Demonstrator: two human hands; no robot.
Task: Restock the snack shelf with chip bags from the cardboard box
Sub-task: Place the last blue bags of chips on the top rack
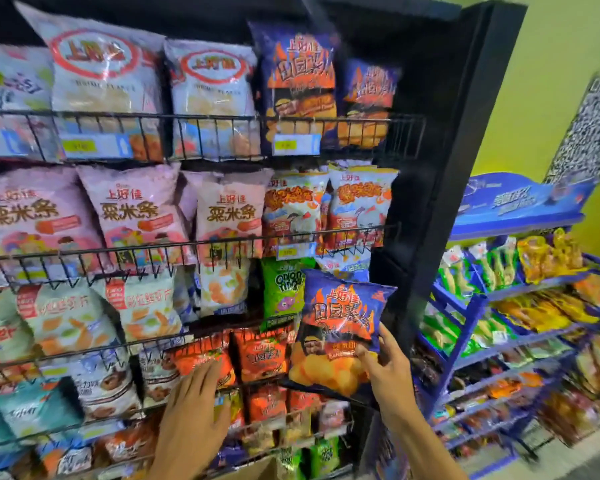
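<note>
Pinched only at its edge by the right hand (385,370), the blue chip bag (340,320) could slip while the flat left hand (194,407) presses the orange bags (201,356).

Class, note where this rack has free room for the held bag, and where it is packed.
Free for the held bag: top tier, between the small purple bag and the black side panel. Packed: pink bags and orange bags.

The single head-worn camera looks forward and slightly down, close to the black wire-fronted snack shelf (222,117), from its right end.
</note>
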